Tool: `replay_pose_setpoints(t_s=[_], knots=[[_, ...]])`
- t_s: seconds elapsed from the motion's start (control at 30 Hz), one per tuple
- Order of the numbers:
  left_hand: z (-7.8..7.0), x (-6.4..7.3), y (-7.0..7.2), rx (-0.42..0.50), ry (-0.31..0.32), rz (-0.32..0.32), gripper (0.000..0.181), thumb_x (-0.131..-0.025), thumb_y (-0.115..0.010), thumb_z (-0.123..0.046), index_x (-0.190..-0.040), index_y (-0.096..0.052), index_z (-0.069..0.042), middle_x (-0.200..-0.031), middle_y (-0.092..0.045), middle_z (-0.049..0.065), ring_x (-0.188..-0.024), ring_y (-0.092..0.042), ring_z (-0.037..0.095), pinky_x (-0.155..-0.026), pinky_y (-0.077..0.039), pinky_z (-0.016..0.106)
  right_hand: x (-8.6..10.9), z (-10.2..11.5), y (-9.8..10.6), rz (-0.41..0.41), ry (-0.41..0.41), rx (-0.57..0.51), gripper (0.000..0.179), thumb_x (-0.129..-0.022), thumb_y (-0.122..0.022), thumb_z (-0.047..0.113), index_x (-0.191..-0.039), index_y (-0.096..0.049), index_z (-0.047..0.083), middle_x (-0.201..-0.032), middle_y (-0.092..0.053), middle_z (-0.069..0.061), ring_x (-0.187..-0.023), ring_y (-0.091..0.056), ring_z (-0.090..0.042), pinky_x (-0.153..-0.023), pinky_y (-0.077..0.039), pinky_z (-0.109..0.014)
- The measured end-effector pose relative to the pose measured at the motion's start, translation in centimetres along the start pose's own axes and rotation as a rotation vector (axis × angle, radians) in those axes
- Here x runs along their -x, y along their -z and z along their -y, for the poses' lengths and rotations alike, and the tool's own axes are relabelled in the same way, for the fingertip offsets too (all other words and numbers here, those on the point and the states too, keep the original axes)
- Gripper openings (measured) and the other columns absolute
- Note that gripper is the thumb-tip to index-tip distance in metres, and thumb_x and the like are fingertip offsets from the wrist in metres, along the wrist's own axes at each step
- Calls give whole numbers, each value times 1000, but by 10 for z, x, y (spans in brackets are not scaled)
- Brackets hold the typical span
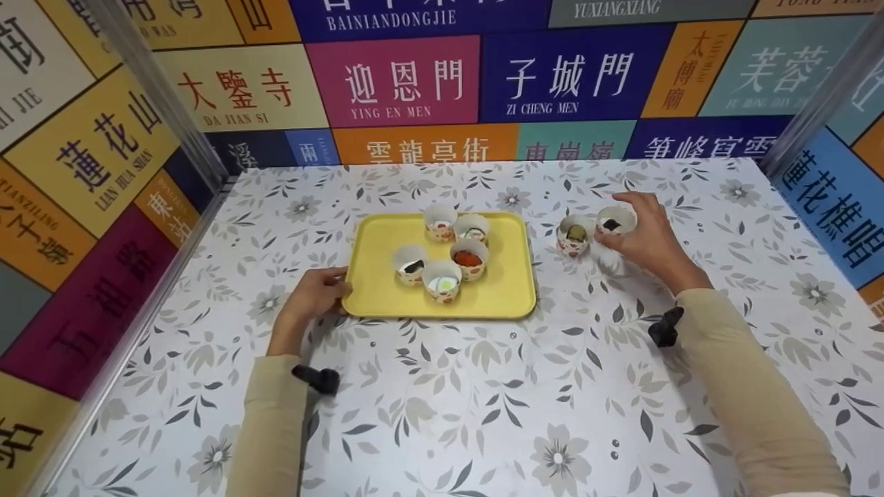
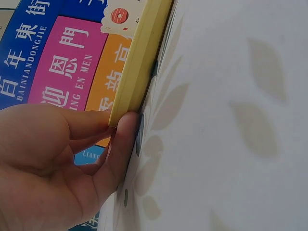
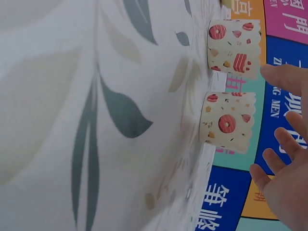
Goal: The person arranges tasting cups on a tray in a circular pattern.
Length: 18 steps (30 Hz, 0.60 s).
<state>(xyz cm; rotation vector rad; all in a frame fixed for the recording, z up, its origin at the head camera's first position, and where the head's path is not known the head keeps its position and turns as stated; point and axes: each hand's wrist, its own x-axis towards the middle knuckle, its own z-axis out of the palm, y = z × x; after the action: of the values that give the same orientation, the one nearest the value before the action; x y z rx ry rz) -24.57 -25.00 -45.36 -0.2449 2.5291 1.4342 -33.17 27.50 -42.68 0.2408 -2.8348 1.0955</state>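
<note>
My left hand (image 1: 314, 300) pinches the left edge of a yellow tray (image 1: 371, 238). In the left wrist view, thumb and fingers meet on the tray's rim (image 2: 139, 62). At the right, my right hand (image 1: 652, 238) is spread beside a printed paper baking cup (image 1: 619, 219) with a dark piece inside. The right wrist view shows its fingers (image 3: 262, 175) apart from the nearer cup (image 3: 227, 120). Just left of that stands another baking cup (image 1: 572, 236) holding a greenish piece.
Several matching cups stand on the tray, among them one with orange-red contents (image 1: 468, 259) and one with a green-yellow piece (image 1: 443, 281). A flower-patterned cloth (image 1: 483, 414) covers the table. Panels with printed characters (image 1: 394, 83) stand behind and at both sides.
</note>
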Motion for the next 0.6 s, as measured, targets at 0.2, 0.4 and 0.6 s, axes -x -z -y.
replay_pose_setpoints(t_s=[0.2, 0.4, 0.6], knots=[[0, 0, -1, 16, -15, 2, 44, -103, -52, -7, -146, -50, -1, -127, -64, 31, -71, -64, 10, -65, -55, 23, -2, -8, -1, 53, -87, -54, 89, -87, -78, 30, -157, -29, 8, -160, -21, -24, -148, -22, -46, -118, -23, -64], [1, 1, -1, 0, -25, 1, 44, -103, -51, -7, -146, -49, 0, -124, -64, 32, -70, -64, 10, -65, -55, 23, -6, -16, -4, 154, -159, -93, 99, -89, -77, 28, -162, -11, 12, -165, -6, -25, -141, -32, -47, -118, -25, -64], [1, 0, 0, -10, -26, 1, 44, -103, -52, -9, -147, -49, -2, -121, -65, 30, -70, -64, 10, -66, -56, 24, -10, -21, -4, 171, -198, -104, 105, -89, -78, 28, -163, -5, 12, -165, -7, -25, -127, -40, -42, -117, -27, -61]])
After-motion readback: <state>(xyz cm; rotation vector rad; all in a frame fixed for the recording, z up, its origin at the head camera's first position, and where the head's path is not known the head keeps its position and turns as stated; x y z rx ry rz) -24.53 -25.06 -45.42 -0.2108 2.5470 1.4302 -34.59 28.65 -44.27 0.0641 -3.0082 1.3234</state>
